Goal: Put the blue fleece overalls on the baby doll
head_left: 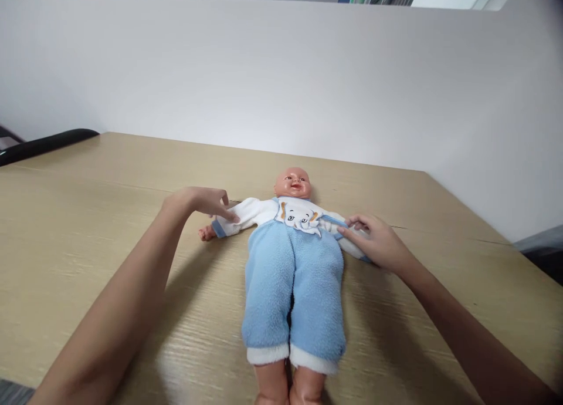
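Note:
A baby doll [294, 264] lies on its back on the wooden table [88, 229], head toward the far wall. It wears a white top with an elephant picture and light blue fleece trousers with white cuffs. My left hand [197, 202] reaches in from the left, fingers stretched out and fingertips resting on the doll's white sleeve. My right hand [378, 242] lies over the doll's other arm, its fingers pinching the sleeve fabric near the blue strap.
A white partition wall [281, 76] stands along the table's far edge and right side. A black chair back [44, 144] shows at the far left. A dark object sits beyond the table's right edge [543, 258].

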Tool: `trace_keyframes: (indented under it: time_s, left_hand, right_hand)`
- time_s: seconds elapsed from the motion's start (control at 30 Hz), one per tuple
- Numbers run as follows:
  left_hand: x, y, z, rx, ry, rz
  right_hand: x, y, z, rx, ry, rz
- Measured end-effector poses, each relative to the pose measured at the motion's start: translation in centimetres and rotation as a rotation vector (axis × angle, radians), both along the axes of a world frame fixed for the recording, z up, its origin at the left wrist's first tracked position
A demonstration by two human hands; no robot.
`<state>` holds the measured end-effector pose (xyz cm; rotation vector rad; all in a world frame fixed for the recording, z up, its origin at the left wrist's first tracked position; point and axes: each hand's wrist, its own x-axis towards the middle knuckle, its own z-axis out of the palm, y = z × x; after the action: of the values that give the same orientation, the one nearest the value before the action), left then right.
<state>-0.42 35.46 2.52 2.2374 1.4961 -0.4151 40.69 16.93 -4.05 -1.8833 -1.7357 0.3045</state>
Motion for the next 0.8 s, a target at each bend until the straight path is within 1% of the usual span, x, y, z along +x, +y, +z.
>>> trace_keyframes:
  time_s: [0.07, 0.1, 0.17, 0.23, 0.3, 0.33, 0.4, 0.47, 0.53, 0.63, 0.7, 0.8]
  left_hand:
    - [0.6, -1.3, 0.9, 0.134, 0.028, 0.038]
    - [1.3, -2.2, 1.4, 0.209, 0.0, 0.024]
    - [3.5, -4.1, 2.2, 0.391, -0.17, -0.082]
    - [6.9, -5.9, 2.4, 0.489, -0.411, -0.219]
    - [10.8, -7.3, 1.9, 0.509, -0.566, -0.386]
    - [12.7, -7.7, 1.4, 0.505, -0.599, -0.462]
    - [16.2, -8.2, 0.0, 0.476, -0.557, -0.576]
    - [18.7, -8.5, -1.6, 0.438, -0.489, -0.628]
    - [20.1, -8.7, -3.2, 0.479, -0.461, -0.637]
    - [20.5, -9.0, -4.8, 0.59, -0.509, -0.612]
    - [20.2, -9.0, -5.3, 0.599, -0.6, -0.639]
    - [19.9, -8.8, -5.4, 0.559, -0.763, -0.747]
  right_hand:
    - [1.1, -2.4, -1.6, 0.136, -0.079, 0.011]
    - [1.7, -3.5, -2.3, 0.17, -0.092, 0.018]
    - [2.8, -5.7, -3.5, 0.18, -0.099, 0.015]
    - [3.8, -7.2, -4.2, 0.152, -0.1, 0.017]
    - [4.5, -7.8, -4.5, 0.106, -0.058, 0.039]
    - [4.7, -7.9, -4.5, 0.087, -0.019, 0.051]
    - [5.0, -7.7, -4.3, 0.063, 0.057, 0.064]
    - [5.0, -7.3, -4.0, 0.063, 0.097, 0.053]
    - [4.9, -7.1, -3.7, 0.054, 0.107, 0.047]
    - [4.7, -7.1, -3.2, 0.058, 0.16, 0.023]
    - [4.6, -6.8, -2.5, 0.081, 0.254, -0.031]
    - [4.4, -5.5, -0.9, 0.132, 0.44, -0.089]
